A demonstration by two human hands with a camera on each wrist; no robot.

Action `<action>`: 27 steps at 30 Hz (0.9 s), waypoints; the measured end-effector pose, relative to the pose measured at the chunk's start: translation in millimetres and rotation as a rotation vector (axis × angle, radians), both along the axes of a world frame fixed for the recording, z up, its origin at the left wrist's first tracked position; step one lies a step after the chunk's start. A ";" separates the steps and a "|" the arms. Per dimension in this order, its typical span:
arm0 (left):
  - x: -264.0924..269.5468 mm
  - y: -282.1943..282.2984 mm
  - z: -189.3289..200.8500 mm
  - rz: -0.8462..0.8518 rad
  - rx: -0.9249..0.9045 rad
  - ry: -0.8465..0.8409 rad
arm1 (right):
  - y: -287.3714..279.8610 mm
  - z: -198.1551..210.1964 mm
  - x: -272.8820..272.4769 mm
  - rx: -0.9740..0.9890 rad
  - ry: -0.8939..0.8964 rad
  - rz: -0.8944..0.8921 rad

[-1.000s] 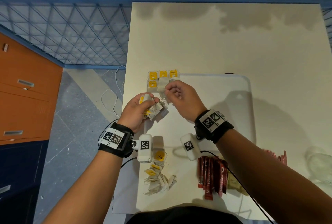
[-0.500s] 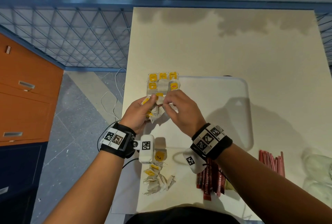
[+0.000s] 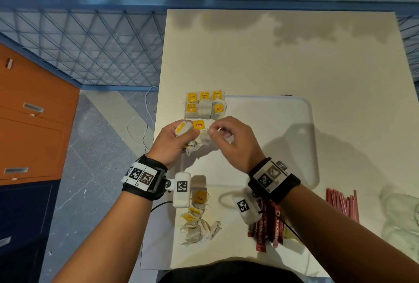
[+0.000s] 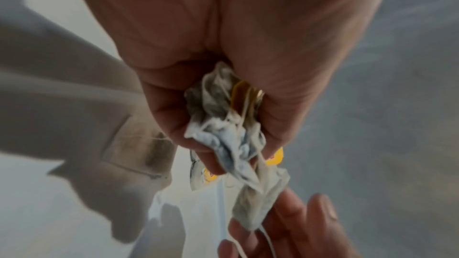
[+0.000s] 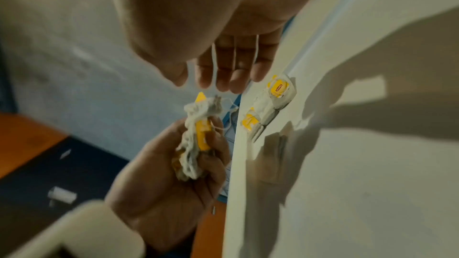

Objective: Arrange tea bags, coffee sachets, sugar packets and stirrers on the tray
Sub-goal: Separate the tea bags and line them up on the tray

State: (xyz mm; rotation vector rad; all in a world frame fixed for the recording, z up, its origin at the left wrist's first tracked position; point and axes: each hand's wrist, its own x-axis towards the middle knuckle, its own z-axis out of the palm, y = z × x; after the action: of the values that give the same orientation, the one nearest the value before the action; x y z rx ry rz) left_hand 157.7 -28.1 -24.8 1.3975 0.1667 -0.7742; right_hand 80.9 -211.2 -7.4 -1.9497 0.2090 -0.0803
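My left hand [image 3: 170,141] grips a crumpled bunch of tea bags [image 4: 223,125] just over the left edge of the white tray [image 3: 272,146]. One yellow tag [image 3: 198,125] sticks up from the bunch. My right hand [image 3: 229,139] is right beside it, thumb and forefinger pinching a thin string from that bunch. In the right wrist view strings run across its fingers [image 5: 223,70]. Several tea bags [image 3: 205,105] lie in two neat rows at the tray's far left corner.
Near the table's front edge lie a loose heap of tea bags [image 3: 199,226], red coffee sachets [image 3: 269,228] and pink-red sticks [image 3: 342,203]. A clear plastic bag [image 3: 401,214] sits at the right. The table's left edge drops to floor, with an orange cabinet [image 3: 34,112] beyond.
My right hand laid a tea bag into the rows on the tray, then drew back to the bunch in my left hand. The left hand stayed almost still.
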 end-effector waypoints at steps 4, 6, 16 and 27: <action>0.9 -0.5 4.2 -0.036 0.039 -0.048 | -3.6 9.6 17.5 0.367 0.471 -0.078; 2.1 -1.4 6.3 -0.066 0.088 -0.122 | -5.7 7.8 22.7 0.440 0.602 -0.021; 9.0 0.8 21.4 -0.097 0.140 -0.292 | -12.1 6.1 23.7 0.771 0.594 0.067; 7.9 -1.4 34.1 -0.259 0.179 -0.416 | -9.3 1.6 22.1 0.699 0.632 0.127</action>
State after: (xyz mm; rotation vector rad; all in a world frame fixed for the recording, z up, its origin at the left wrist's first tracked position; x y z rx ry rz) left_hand 165.6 -29.4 9.3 1.7419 -0.2804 -0.6729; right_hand 103.0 -220.5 -5.8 -1.2311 0.4572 0.6227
